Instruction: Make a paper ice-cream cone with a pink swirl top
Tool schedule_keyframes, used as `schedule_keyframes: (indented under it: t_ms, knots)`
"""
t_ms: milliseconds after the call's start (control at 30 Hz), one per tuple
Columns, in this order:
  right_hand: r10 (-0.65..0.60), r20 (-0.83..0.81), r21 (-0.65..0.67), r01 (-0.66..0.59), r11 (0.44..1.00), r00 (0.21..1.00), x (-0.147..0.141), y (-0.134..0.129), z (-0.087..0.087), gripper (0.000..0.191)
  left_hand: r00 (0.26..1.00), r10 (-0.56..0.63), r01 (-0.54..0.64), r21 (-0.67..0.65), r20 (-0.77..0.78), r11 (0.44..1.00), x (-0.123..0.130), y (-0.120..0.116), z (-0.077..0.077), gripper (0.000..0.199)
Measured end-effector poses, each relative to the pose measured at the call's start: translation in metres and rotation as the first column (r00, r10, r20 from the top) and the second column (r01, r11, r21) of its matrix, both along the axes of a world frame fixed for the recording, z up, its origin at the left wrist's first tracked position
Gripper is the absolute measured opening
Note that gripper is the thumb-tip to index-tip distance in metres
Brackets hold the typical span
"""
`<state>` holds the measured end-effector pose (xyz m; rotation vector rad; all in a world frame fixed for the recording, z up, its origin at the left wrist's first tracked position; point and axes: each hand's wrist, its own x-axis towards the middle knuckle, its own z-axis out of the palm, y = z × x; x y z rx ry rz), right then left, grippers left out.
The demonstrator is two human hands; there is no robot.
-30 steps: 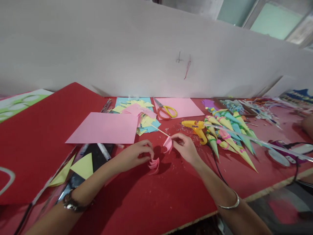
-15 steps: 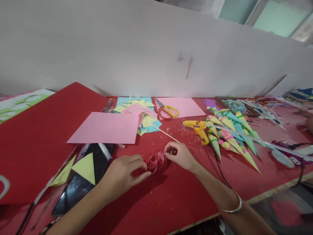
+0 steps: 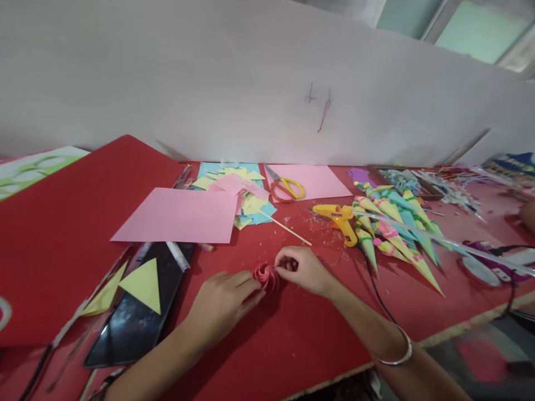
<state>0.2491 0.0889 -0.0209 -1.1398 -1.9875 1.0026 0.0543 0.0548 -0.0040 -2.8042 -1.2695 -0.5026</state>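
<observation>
A curled pink paper piece [image 3: 266, 277] with swirling strips sits over the red table [image 3: 309, 334], between my two hands. My left hand [image 3: 228, 301] pinches its left edge between thumb and fingers. From the right, the thumb and index finger of my right hand [image 3: 303, 270] close on the piece's right edge. Just behind the hands lies a thin pale stick [image 3: 286, 227]. A yellow glue gun [image 3: 340, 220] rests to the right, its cord running toward the front edge.
Scissors [image 3: 284, 186] lie on pink paper [image 3: 321, 181] at the back. Yellow, blue and pink scraps [image 3: 251, 203] are heaped beside them. Several paper cones [image 3: 393, 217] lie at right. A black phone [image 3: 129, 328] and pink sheet [image 3: 179, 214] are at left.
The curled paper, earlier spread as two curls, is now gathered into one round swirl. My left hand has moved slightly right and closed on it; my right hand has shifted slightly left.
</observation>
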Motion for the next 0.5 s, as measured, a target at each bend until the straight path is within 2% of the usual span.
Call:
schedule_keyframes:
  t_ms: [200,333,500]
  knots:
    - [0.016,0.022,0.012,-0.016,1.000,1.000,0.000,0.001,0.003,0.008,0.998,-0.014,0.014,-0.005,-0.055,1.000,-0.003,0.003,-0.001,0.037]
    - [-0.017,0.012,0.034,0.016,0.999,1.000,0.003,0.004,0.002,0.007,0.998,-0.053,0.053,0.000,-0.024,0.999,-0.009,0.005,-0.002,0.037]
    - [-0.038,0.024,0.067,0.037,0.997,0.999,0.007,0.008,0.003,0.006,0.998,0.000,0.009,0.153,-0.058,0.988,-0.023,0.006,0.002,0.033]
